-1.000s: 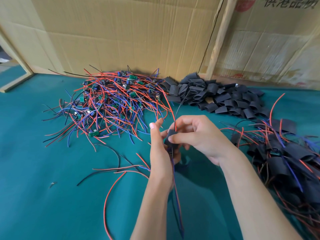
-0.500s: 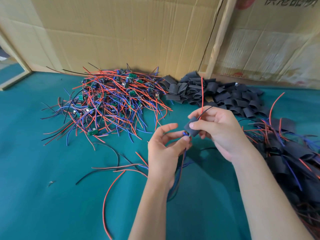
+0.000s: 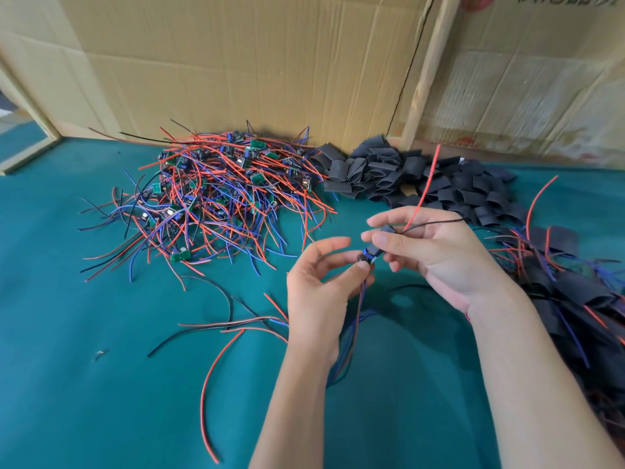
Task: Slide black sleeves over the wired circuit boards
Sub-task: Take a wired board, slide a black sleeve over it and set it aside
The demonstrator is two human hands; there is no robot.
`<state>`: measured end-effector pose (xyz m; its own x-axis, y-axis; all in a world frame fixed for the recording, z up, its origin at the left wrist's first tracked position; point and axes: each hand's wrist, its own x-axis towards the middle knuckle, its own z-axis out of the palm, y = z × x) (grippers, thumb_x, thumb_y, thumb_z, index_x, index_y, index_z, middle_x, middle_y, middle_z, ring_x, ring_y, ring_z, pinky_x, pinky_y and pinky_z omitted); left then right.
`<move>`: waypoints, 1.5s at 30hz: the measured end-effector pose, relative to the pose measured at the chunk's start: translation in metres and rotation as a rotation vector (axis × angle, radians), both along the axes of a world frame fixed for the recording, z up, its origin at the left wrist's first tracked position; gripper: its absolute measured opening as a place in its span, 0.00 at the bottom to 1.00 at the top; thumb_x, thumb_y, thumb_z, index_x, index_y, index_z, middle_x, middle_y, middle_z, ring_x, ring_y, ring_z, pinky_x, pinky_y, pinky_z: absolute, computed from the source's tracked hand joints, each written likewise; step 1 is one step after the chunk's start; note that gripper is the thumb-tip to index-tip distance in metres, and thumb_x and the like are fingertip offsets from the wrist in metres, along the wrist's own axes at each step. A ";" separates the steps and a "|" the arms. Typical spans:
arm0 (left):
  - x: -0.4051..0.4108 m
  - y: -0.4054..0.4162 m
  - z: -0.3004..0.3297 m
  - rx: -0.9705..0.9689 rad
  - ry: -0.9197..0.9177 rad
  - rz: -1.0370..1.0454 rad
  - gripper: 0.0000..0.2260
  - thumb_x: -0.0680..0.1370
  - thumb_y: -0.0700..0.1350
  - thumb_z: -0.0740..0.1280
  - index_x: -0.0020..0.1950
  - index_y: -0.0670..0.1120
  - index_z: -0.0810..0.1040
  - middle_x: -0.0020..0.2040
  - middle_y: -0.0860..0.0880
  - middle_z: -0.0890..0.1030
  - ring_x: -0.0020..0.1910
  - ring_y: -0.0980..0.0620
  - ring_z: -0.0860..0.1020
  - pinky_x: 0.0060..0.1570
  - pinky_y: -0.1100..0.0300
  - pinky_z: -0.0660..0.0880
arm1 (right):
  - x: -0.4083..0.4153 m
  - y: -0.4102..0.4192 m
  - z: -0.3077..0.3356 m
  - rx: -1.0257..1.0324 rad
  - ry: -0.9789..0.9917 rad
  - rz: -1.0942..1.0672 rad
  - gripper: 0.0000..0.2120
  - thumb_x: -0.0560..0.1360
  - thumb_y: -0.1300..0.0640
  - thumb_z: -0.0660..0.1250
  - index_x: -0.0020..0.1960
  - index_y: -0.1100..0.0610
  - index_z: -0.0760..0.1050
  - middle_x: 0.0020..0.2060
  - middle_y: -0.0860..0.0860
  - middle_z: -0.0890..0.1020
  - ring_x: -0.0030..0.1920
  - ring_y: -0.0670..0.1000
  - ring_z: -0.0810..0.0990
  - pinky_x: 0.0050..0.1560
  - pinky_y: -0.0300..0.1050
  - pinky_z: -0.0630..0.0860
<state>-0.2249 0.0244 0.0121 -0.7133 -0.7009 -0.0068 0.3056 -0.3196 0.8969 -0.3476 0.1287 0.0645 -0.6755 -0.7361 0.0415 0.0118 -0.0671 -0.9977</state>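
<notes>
Green felt (image 3: 101, 384) covers my bench, with cardboard (image 3: 236, 62) propped along the back. I see my right hand (image 3: 436, 252) pinching a black sleeve (image 3: 385, 231) between thumb and forefinger, the other fingers loosely spread; a red wire (image 3: 426, 184) and a black wire (image 3: 436, 222) stick out past it. My left hand (image 3: 318, 292) pinches the board (image 3: 367, 258) at the sleeve's lower end with thumb and fingertips, and blue wires (image 3: 355, 319) hang below. The board is only partly inside the sleeve. A heap of wired boards (image 3: 216, 198) lies far left, loose sleeves (image 3: 406, 174) behind my hands, sleeved boards (image 3: 575, 299) at right.
</notes>
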 end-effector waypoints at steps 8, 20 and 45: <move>0.000 0.003 0.001 -0.043 -0.030 -0.006 0.12 0.74 0.31 0.74 0.53 0.42 0.79 0.45 0.42 0.87 0.39 0.47 0.85 0.40 0.59 0.81 | 0.004 -0.001 0.002 0.050 0.011 -0.024 0.22 0.63 0.54 0.79 0.53 0.62 0.82 0.52 0.72 0.82 0.33 0.51 0.76 0.34 0.41 0.74; -0.001 0.002 -0.003 -0.074 -0.064 -0.010 0.08 0.72 0.34 0.77 0.48 0.42 0.82 0.42 0.43 0.86 0.39 0.44 0.86 0.43 0.56 0.81 | -0.004 0.006 -0.003 0.090 0.004 0.092 0.21 0.65 0.55 0.77 0.56 0.60 0.81 0.50 0.60 0.87 0.35 0.50 0.78 0.36 0.39 0.77; -0.008 0.005 0.000 -0.096 -0.179 0.054 0.07 0.81 0.40 0.67 0.43 0.44 0.73 0.31 0.51 0.76 0.32 0.48 0.82 0.33 0.59 0.76 | -0.016 0.035 0.026 0.360 -0.042 -0.105 0.03 0.78 0.61 0.69 0.50 0.57 0.77 0.39 0.65 0.86 0.25 0.47 0.70 0.22 0.37 0.59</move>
